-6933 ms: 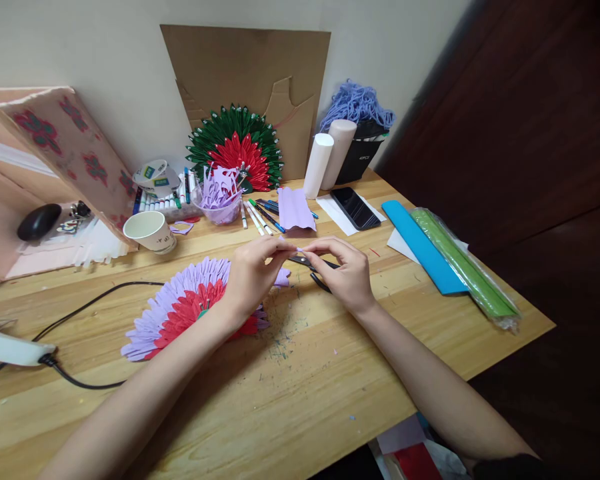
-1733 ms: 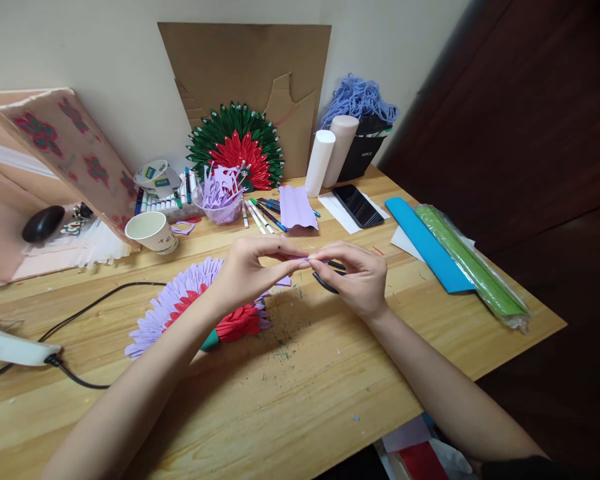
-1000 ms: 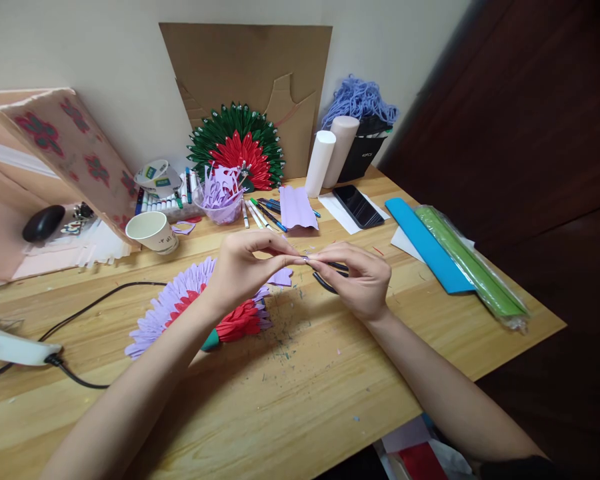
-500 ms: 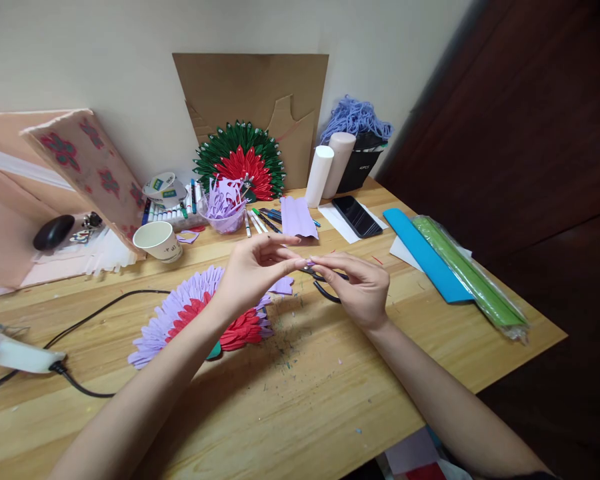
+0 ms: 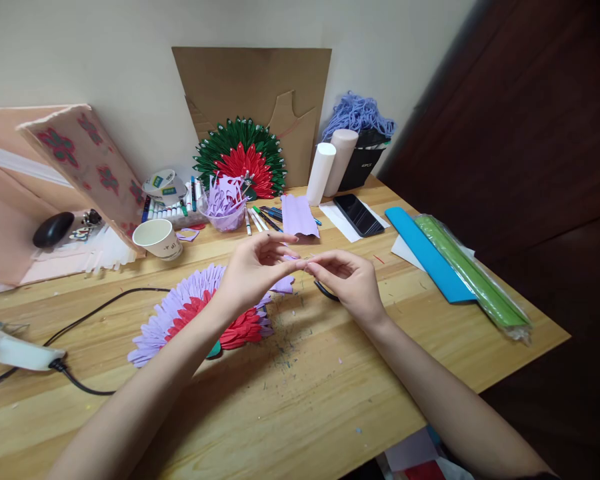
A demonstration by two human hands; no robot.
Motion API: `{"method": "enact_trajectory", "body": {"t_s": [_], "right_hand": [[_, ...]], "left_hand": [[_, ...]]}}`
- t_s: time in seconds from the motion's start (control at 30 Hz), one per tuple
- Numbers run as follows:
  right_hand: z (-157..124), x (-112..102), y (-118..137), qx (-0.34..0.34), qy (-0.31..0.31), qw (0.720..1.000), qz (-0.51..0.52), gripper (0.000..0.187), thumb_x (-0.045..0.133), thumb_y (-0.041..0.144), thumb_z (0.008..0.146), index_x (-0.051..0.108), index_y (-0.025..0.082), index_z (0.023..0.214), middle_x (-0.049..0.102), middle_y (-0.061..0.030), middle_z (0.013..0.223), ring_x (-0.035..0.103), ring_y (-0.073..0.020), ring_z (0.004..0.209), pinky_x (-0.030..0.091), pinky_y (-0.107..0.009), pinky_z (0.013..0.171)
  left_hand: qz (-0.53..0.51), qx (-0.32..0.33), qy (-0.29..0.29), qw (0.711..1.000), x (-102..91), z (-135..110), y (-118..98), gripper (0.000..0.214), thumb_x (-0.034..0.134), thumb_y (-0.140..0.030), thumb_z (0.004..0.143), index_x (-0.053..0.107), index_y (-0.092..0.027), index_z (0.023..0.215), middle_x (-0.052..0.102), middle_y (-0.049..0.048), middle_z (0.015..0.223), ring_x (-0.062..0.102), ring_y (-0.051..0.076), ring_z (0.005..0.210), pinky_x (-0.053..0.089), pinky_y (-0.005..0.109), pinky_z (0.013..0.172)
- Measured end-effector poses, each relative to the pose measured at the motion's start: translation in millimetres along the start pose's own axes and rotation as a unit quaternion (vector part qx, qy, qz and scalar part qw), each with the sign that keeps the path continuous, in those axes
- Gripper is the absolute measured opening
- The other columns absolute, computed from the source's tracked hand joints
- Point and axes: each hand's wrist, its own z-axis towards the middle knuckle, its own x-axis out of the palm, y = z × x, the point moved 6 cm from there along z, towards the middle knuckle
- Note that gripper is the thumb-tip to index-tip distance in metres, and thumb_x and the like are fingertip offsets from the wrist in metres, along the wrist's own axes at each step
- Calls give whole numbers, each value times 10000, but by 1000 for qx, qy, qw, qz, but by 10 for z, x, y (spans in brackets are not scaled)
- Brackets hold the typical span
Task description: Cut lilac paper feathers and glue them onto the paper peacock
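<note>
My left hand [image 5: 255, 267] and my right hand [image 5: 353, 280] meet above the middle of the table. Thumb and fingertips of both are pinched together on a small piece of purple paper, now almost wholly hidden by the fingers. The left hand's other fingers are curled loosely. Below my right hand lies a pair of scissors [image 5: 325, 291], of which only a black handle loop shows. Beneath my left forearm rests a fan-shaped paper flower [image 5: 180, 297] with purple outer petals and red inner ones. A purple paper scrap [image 5: 283, 285] lies beside it.
At the back stand a clear bowl [image 5: 225, 217] of purple strips, a paper cup [image 5: 157, 239], a green-and-red paper fan [image 5: 240, 160] and two white rolls [image 5: 321, 175]. A phone [image 5: 359, 215] and wrapped green paper [image 5: 473, 280] lie right; a glue gun [image 5: 25, 347] with its cord lies left.
The purple bit at my fingertips has passed out of sight between them. My right hand has shifted slightly left and turned, covering more of the scissors. The view has moved slightly.
</note>
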Motion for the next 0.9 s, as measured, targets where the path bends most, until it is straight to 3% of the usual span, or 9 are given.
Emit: {"method": "enact_trajectory", "body": {"t_s": [0.2,0.5,0.73,0.9], "right_hand": [[-7,41,-69,30,3,999,22,140,688,299,706,663,181,778,699,-23,756,657,-139,703,544,-279,693],[5,77,-129,38,43,998,20,140,670,300,728,643,174,785,685,-25,771,656,-142,743,536,-274,712],[24,54,-182,56,22,998,19,166,656,329,738,642,168,774,676,-18,739,638,-127,692,526,-269,697],[11,58,-110,27,36,999,-25,152,656,304,740,652,172,816,688,-38,809,646,-142,755,525,-280,724]], "left_hand": [[14,-15,25,999,17,7,34,434,730,-255,654,581,-86,1026,671,92,857,637,136,706,528,250,653],[138,57,61,987,4,0,-34,369,654,-268,734,581,-127,1066,643,84,905,605,123,713,522,263,668],[117,-1,101,988,24,1,32,347,630,-211,745,564,-114,1072,652,92,911,611,120,709,528,258,639],[99,-19,100,990,32,-10,30,324,623,-181,741,572,-106,1052,647,94,933,606,105,687,528,236,600]]}}
